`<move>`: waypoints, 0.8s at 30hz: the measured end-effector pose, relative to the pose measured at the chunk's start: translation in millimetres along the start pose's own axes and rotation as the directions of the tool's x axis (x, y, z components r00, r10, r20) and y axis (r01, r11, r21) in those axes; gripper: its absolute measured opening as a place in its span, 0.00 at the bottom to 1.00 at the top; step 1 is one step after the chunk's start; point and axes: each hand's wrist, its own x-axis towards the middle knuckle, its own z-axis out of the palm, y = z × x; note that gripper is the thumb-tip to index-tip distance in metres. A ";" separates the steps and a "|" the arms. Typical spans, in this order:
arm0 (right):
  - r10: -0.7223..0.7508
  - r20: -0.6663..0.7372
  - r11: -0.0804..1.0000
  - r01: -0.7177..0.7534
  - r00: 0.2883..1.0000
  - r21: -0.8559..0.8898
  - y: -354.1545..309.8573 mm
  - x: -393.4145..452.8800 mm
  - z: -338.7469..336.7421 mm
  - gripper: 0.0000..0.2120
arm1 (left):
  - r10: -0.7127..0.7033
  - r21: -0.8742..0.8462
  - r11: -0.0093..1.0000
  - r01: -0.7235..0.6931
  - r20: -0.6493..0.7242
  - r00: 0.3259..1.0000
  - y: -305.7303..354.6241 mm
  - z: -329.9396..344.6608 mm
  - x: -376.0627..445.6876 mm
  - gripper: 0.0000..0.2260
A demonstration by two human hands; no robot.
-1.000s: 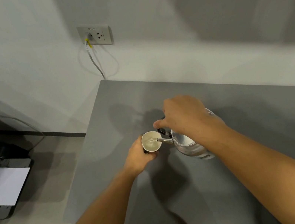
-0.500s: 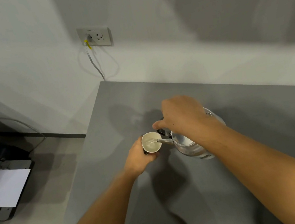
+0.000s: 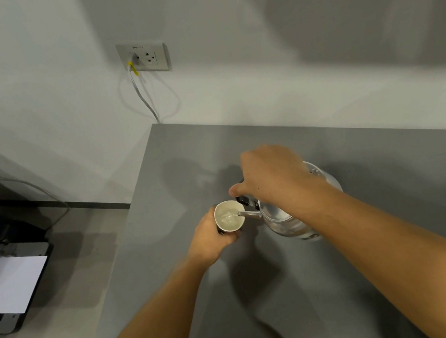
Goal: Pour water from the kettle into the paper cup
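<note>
Mid-pour. My right hand (image 3: pixel 273 175) is clenched on the kettle (image 3: pixel 286 217) handle, kettle tilted, spout over the paper cup (image 3: pixel 227 217) rim. My left hand (image 3: pixel 212 237) is wrapped around the cup, fingers (image 3: pixel 234 234) curled round its near side, holding it on the desk (image 3: pixel 395 184). Cup sits just left of the kettle body, directly under the right thumb. Water is visible inside the cup; level looks partway up, hard to tell exactly. To do this well, I'd hold the tilt steady, keep the spout tip inside the rim, not squeeze the cup walls, and ease the kettle back upright before the level nears the rim.
</note>
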 end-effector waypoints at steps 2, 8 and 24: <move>0.001 0.000 1.000 -0.001 1.000 -0.001 -0.4 0.5 0.1 0.22 | -0.005 0.000 1.000 0.005 0.002 1.000 0.5 -0.1 -0.4 0.29; -0.003 -0.002 1.000 0.003 1.000 -0.010 -2.2 1.1 0.6 0.21 | -0.003 -0.013 1.000 0.003 0.001 1.000 1.2 0.7 0.3 0.30; -0.007 -0.003 1.000 0.007 1.000 0.001 -1.0 -1.3 -2.0 0.21 | 0.000 -0.003 1.000 0.000 -0.003 1.000 1.3 -0.1 0.0 0.30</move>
